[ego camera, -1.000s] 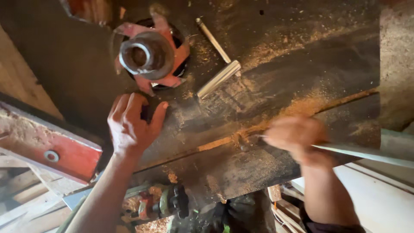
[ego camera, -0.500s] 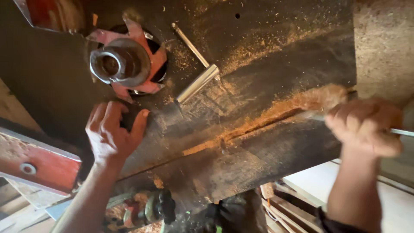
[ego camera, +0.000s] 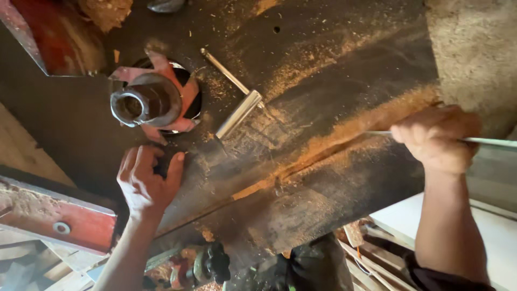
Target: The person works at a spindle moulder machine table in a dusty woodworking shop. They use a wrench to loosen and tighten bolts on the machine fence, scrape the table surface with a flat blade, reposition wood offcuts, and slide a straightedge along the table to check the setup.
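Note:
My left hand (ego camera: 144,183) rests on the dark metal machine table (ego camera: 334,81), just below the spindle. Its fingers and thumb curl around a small dark object (ego camera: 162,165), mostly hidden. The grey metal spindle (ego camera: 144,101) stands upright in a round opening, with pinkish-red cutter blades (ego camera: 173,73) around it. My right hand (ego camera: 437,137) is closed on a thin metal rod (ego camera: 487,141) at the right end of a sawdust-filled groove (ego camera: 323,148) that crosses the table diagonally. A shiny T-shaped metal key (ego camera: 238,114) lies between spindle and groove.
A red metal fence bar (ego camera: 54,221) sits at lower left and another red part (ego camera: 48,37) at upper left. Sawdust covers the table. Below its front edge are a dark handwheel (ego camera: 212,264), wood offcuts and white boards (ego camera: 484,237).
My right hand has slid right along the groove with the rod, to the table's right side. My left hand has stayed by the spindle.

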